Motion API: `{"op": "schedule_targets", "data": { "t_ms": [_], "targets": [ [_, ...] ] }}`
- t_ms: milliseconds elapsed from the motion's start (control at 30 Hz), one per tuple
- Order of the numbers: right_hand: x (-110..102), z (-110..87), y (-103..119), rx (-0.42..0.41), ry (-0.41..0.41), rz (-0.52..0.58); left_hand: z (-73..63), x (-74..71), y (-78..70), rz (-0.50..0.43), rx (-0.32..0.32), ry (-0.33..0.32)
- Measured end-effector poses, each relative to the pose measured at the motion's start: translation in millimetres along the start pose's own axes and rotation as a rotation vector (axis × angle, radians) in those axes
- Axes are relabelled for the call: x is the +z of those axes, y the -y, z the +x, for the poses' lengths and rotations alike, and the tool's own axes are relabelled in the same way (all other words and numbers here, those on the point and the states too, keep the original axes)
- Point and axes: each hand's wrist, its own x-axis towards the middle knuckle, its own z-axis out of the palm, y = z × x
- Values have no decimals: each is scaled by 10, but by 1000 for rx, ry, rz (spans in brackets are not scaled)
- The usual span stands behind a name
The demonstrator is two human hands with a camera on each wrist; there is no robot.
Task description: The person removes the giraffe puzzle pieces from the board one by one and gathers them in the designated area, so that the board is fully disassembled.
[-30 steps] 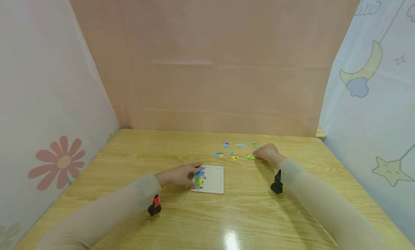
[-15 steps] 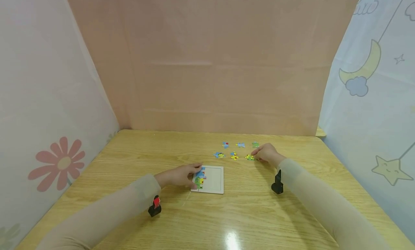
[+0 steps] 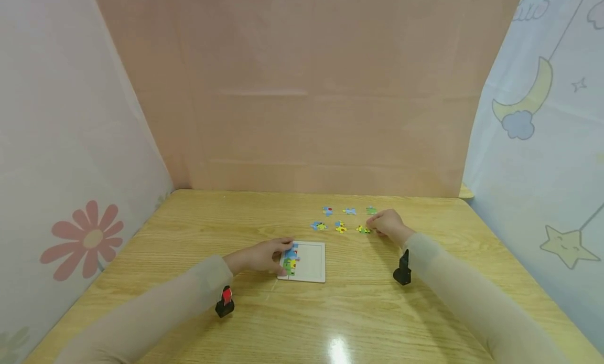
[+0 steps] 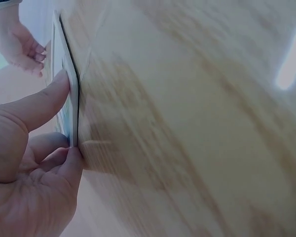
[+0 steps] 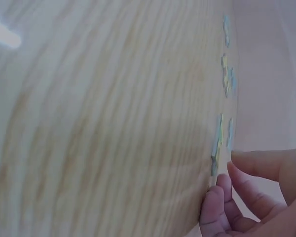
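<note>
A flat white tray (image 3: pixel 311 261) lies on the wooden table (image 3: pixel 302 317), near the middle. Inside it, bright puzzle pieces (image 3: pixel 292 255) fill a strip along the left side, blue at the far end, green and yellow at the near end. The rest of the tray shows its white floor, with a thin dark line by the rim. The left hand (image 3: pixel 259 255) holds the tray's left side, its thumb on the near part and its bent fingers at the far part. Beyond the tray and to the right, six loose pieces (image 3: pixel 341 227) lie on the table in two rows of three. The right hand (image 3: pixel 389 225) is just beside the yellow and green piece (image 3: pixel 363 229) at the right end of the near row. Its fingers are bent, with thumb and pointing finger nearly together; one cannot tell if they have hold of anything. Both arms wear pale sleeves (image 3: pixel 462 280). A plain tan cloth (image 3: pixel 302 91) stands at the far side, a red flower (image 3: pixel 92 239) is on the left wall, and a yellow moon (image 3: pixel 533 91) is on the right wall.
</note>
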Motion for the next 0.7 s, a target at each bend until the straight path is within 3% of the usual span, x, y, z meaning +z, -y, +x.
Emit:
{"op": "schedule_targets", "data": {
  "t_ms": [167,400,600,700],
  "targets": [
    [57,-55,86,0,-49,-60,-17,7,-9,-24,-23,-16],
    [163,-156,244,-61,-1,-125,-32,4,-9,-78,-35,-34],
    [341,-233,372,-125,40,-77,-33,0,-2,-126,-48,-36],
    [465,-274,450,-129,63,-45,-33,7,-13,-140,-43,-68]
  ]
}}
